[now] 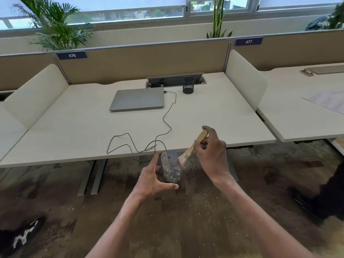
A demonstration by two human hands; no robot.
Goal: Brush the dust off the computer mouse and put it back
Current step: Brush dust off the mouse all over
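Note:
A dark wired computer mouse, speckled with pale dust, hangs in the air just off the desk's front edge, above the floor. My left hand grips it from the left side and from below. My right hand holds a wooden-handled paintbrush, and the bristles touch the mouse's upper right side. The mouse's black cable loops across the white desk up to the closed grey laptop.
A black mesh pen cup stands behind the laptop by an open cable tray. White side dividers flank the desk. Papers lie on the desk to the right. Shoes and a dark shape are on the carpet.

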